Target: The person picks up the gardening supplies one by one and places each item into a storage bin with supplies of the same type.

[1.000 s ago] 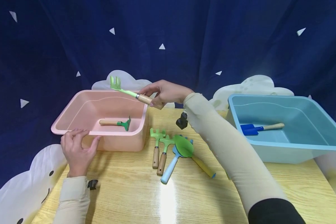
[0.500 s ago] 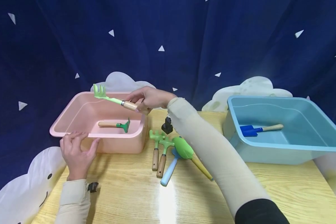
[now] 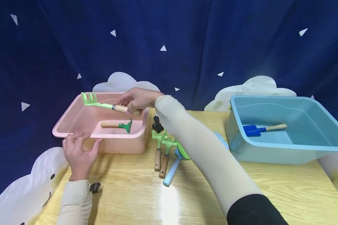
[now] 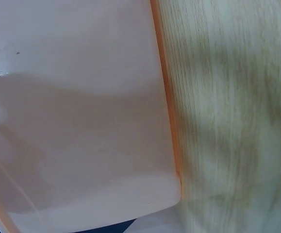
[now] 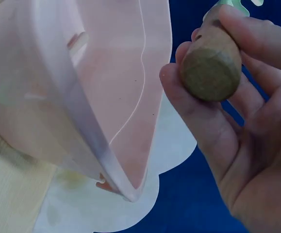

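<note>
My right hand [image 3: 138,100] grips the wooden handle [image 5: 210,63] of a light green garden hand fork [image 3: 97,103], holding it above the pink bin [image 3: 143,137]. The prongs point left and the handle's butt end faces the right wrist camera. Inside the bin lies a small dark green rake [image 3: 125,125] with a wooden handle. My left hand [image 3: 80,156] holds the bin's front rim, fingers hooked over it and thumb along the outer wall. In the left wrist view the bin's pale wall [image 4: 82,121] fills the left side; the left hand hardly shows.
A blue bin [image 3: 287,150] on the right contains a blue shovel [image 3: 253,130]. Between the bins lie two light green tools [image 3: 164,159] with wooden handles, a light blue tool [image 3: 171,172] and a green scoop [image 3: 182,152], partly covered by my right sleeve. A dark blue curtain [image 3: 186,47] hangs behind.
My right hand has moved left and slightly down, carrying the hand fork from the bin's right edge to over its inside. The left hand stays at the rim.
</note>
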Motion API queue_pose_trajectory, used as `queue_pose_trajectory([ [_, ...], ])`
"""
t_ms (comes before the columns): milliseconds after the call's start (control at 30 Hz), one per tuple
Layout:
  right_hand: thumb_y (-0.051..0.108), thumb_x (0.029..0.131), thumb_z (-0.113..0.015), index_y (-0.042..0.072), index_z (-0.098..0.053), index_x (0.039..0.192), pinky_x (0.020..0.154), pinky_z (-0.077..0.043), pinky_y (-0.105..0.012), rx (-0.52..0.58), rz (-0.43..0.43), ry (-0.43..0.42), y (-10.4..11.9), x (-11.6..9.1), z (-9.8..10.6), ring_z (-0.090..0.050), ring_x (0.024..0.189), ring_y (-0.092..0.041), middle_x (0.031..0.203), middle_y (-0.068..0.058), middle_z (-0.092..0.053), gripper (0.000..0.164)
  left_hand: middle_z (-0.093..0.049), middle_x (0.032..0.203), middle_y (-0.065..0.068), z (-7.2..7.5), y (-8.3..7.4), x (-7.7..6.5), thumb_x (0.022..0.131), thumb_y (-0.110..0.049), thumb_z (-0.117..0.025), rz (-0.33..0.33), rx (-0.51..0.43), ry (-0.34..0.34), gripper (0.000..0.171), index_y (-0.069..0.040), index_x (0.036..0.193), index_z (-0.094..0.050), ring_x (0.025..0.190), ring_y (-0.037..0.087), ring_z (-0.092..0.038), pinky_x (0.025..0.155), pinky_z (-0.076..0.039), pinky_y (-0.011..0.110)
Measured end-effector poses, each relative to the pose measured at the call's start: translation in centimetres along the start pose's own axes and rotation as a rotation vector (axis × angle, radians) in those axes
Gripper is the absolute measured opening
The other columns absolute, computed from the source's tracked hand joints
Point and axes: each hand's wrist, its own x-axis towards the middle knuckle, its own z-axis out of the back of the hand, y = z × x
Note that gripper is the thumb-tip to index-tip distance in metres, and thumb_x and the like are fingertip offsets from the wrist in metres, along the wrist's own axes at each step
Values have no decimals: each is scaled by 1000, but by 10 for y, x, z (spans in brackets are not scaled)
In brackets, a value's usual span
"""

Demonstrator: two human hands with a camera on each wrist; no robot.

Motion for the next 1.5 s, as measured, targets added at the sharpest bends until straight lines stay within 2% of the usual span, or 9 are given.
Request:
queue_pose_trajectory([
  [200,-12,85,-58,12,-62,133,56,-41,-22,-17,-27,1,0,8,-1,-50,64,-11,120,-10,-66,54,-62,94,27,-1,0,-2,79,-53,-75,0,0,6,60,6,89,-70,94,46,-54,96,-31,37],
  [633,-11,85,-60,14,-62,134,59,-44,-21,-65,-58,-14,-6,12,-2,-56,70,-11,124,-10,-67,55,-61,94,27,2,1,1,80,-58,-73,-11,15,-2,64,6,88,-69,96,46,-55,96,-31,36],
  [833,-12,86,-59,13,-62,134,57,-41,-23,-21,-53,-24,-6,13,-5,-53,68,-13,124,-11,-66,54,-62,95,27,1,2,1,80,-57,-73,-17,16,1,63,6,88,-69,97,46,-56,97,-31,35],
  [900,-11,86,-61,12,-61,136,63,-44,-22,-29,-26,-45,-7,15,-6,-59,81,-14,131,-11,-65,55,-62,95,27,1,1,0,80,-56,-73,-15,17,6,63,6,88,-69,97,46,-56,98,-30,33],
  [967,-7,87,-62,12,-58,139,79,-49,-23,-70,8,-70,-10,16,-6,-63,104,-16,140,-9,-61,56,-62,95,27,2,0,0,80,-55,-73,-15,18,17,61,5,89,-69,97,46,-55,98,-30,34],
  [1033,-4,87,-63,12,-55,141,99,-47,-25,-123,38,-107,-14,17,-5,-56,130,-17,147,-7,-56,57,-62,96,27,1,-1,-1,81,-54,-73,-16,19,29,60,5,90,-70,96,46,-55,97,-31,35],
  [1100,-1,88,-63,13,-54,143,114,-38,-27,-170,52,-142,-18,16,-4,-45,144,-18,150,-3,-53,57,-62,96,27,0,-2,-1,81,-53,-73,-18,19,36,59,5,91,-70,96,46,-55,96,-32,37],
  [1300,5,89,-67,13,-56,140,119,-33,-32,-159,22,-206,-26,10,2,-39,148,-18,149,0,-54,53,-62,96,27,-3,-4,0,81,-53,-73,-22,10,22,59,6,90,-70,97,45,-55,98,-31,33],
  [1500,7,90,-68,13,-58,138,117,-37,-34,-146,9,-257,-27,-1,11,-44,144,-21,147,-4,-55,50,-62,96,27,-5,-4,1,80,-51,-75,-20,-1,11,58,6,90,-70,98,45,-55,101,-29,28],
])
